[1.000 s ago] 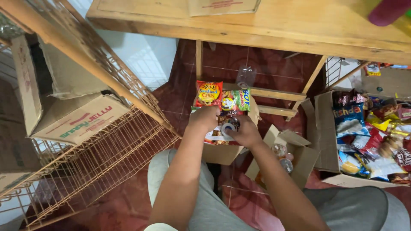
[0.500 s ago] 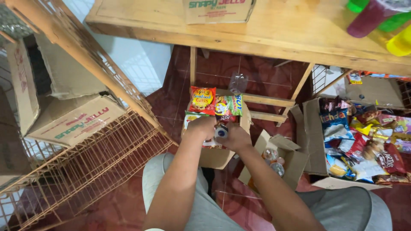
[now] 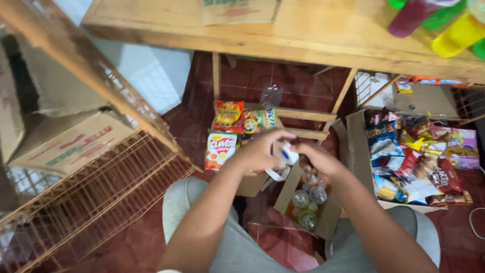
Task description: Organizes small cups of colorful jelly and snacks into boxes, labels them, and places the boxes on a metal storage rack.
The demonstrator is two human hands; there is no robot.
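So the person is sitting on the red tile floor, grey-trousered knees (image 3: 217,232) up, both arms reaching out in front. The left hand (image 3: 257,151) is curled shut around a small white roll with a blue mark (image 3: 287,153), and there's now a white strip (image 3: 275,174) hanging loose under it that I couldn't make out half a second ago. The right hand (image 3: 319,161) is closed in right beside the roll, fingers bunched at it, though I can't tell exactly what it's pinching. A second back both hands were pressed together on something small and dark-looking; now they've pulled slightly apart and the white roll shows clearly between them, so my guess is a length is being peeled off it.

Just below the hands sits an open cardboard box (image 3: 331,217) with a few round clear-lidded cups (image 3: 309,199) in it. A bit past the left hand are the snack bags (image 3: 227,129), red, yellow and white, propped by the wooden table leg (image 3: 216,76). The head has dipped too, since all of that sits lower in view than it did.

Off to the right is a bigger box of mixed snack packets (image 3: 414,156). To the left, a wire rack (image 3: 101,187) leaning over and more cartons (image 3: 65,141). Up top, the wooden table (image 3: 323,35) with coloured bottles (image 3: 439,20) at its corner.
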